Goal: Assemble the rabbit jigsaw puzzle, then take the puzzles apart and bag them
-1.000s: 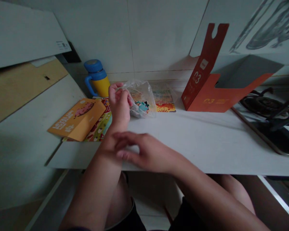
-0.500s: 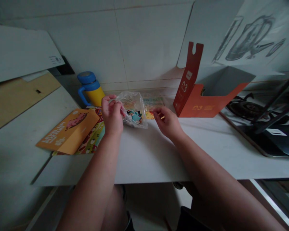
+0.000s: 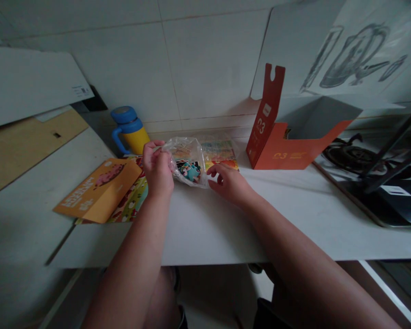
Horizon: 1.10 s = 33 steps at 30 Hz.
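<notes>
One clear plastic bag (image 3: 187, 155) of jigsaw pieces (image 3: 191, 172) sits near the worktop (image 3: 205, 228)'s back edge, left hand (image 3: 158, 170) fingers clamped on its left side, right hand (image 3: 231, 183) thumb and forefinger apart beside its right end, where a light pinch should best steady it.

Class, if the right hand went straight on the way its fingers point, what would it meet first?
Most likely the clear bag, just past the fingertips of the right hand; whether they already touch it is hard to tell.

Bagged pieces (image 3: 192, 172) too small to tell apart; stove (image 3: 352, 155) cut off.
</notes>
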Motion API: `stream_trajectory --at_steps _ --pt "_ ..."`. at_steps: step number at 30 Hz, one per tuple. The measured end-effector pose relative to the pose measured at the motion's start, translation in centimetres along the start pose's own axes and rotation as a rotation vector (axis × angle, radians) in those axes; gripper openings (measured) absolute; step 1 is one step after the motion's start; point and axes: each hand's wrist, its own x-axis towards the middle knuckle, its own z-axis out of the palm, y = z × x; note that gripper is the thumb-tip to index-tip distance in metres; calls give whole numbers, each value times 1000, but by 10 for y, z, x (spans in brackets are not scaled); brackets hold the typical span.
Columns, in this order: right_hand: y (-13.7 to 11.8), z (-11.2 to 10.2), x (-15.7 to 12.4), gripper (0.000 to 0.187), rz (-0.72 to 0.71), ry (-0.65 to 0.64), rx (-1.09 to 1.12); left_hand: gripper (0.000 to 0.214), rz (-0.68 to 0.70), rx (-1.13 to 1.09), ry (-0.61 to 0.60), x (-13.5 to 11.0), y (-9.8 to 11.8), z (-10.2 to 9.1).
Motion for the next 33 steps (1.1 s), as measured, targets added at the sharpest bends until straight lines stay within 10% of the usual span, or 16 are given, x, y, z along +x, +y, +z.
stream_trajectory --at_steps 6,12,33 --pt "-8 1 -3 44 -143 -193 -96 29 16 2 -14 -1 0 1" --pt "-7 -1 -2 7 -174 -148 -84 28 37 1 -37 -2 -1 1" --pt "-6 0 -1 5 -192 -180 -86 28 43 24 -46 -1 -3 -1"
